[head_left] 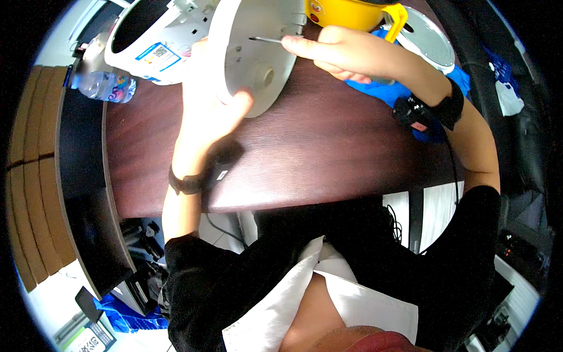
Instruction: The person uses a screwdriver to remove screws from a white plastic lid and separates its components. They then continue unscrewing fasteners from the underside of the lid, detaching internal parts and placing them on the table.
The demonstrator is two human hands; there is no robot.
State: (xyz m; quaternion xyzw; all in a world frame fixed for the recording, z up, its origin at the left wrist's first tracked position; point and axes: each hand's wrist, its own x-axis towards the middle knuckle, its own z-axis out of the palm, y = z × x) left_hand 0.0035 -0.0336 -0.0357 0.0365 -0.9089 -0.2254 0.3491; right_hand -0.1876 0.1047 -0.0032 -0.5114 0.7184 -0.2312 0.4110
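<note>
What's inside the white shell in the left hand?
A pale ring and small dark marks show inside the white shell. The left hand covers part of its lower edge; what's beneath is hidden.

bright light washes out the left hand

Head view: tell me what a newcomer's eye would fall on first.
First, the large white round part at the upper middle, its hollow side showing, gripped at the edge by the left hand. Next, the right hand, pointing a thin metal tool toward that hollow. Then the bright yellow container with a handle, at the top edge, right of center.
</note>
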